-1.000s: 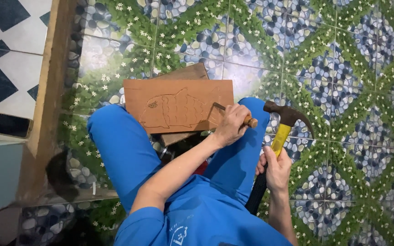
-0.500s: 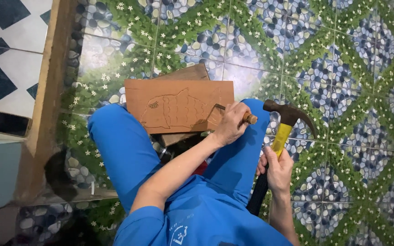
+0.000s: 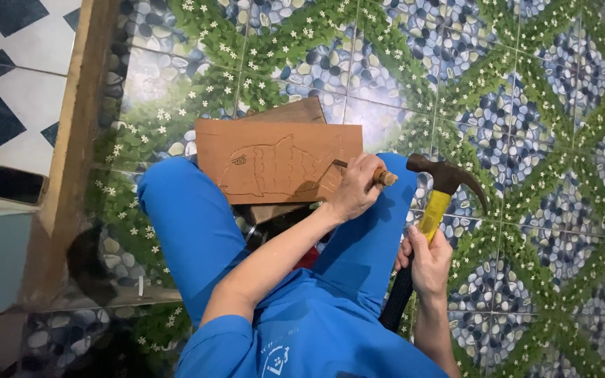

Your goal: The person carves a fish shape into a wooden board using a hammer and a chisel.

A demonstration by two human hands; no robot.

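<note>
A brown wooden board (image 3: 274, 159) with a fish outline carved into it rests across my blue-trousered knees. My left hand (image 3: 353, 190) is closed around a wood-handled chisel (image 3: 379, 176), whose tip touches the board's right end near the fish's tail. My right hand (image 3: 425, 260) grips a claw hammer (image 3: 437, 197) by its yellow and black handle. The hammer head hangs just right of the chisel's butt, a short gap away.
A second wooden board (image 3: 290, 112) lies under the carved one. The floor (image 3: 526, 105) is tiled in a pebble and green leaf pattern. A wooden door frame (image 3: 71, 140) runs along the left, with a dark phone (image 3: 5, 182) on the black-and-white tiles beyond it.
The hammer head has come down a little closer to the chisel's butt. The left hand and chisel stay at the board's right end.
</note>
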